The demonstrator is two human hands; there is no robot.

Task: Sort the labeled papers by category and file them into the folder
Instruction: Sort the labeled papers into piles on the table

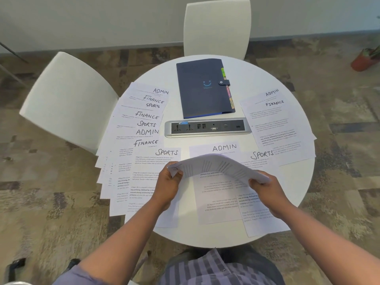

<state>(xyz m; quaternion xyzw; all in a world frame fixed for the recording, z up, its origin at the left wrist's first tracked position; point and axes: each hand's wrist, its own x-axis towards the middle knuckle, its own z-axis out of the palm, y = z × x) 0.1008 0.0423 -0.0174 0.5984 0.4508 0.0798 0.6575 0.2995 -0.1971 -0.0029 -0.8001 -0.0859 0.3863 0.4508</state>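
Observation:
A bowed sheet of printed paper (218, 166) hangs above the table, held at both ends. My left hand (167, 185) pinches its left edge and my right hand (266, 189) grips its right edge. Under it lies a sheet labeled ADMIN (224, 148), with a SPORTS sheet (262, 154) to its right and another SPORTS sheet (166, 152) to its left. Several overlapping sheets marked ADMIN, FINANCE and SPORTS fan out on the left (147, 116). Two more, ADMIN and FINANCE (274, 103), lie at the right. The dark blue folder (202, 88) lies closed at the far side, colored tabs along its right edge.
A grey power and socket strip (207, 127) is set into the middle of the round white table (292, 182). Two white chairs stand at the far side (217, 27) and the left (65, 99). A potted plant (365, 58) sits on the carpet at right.

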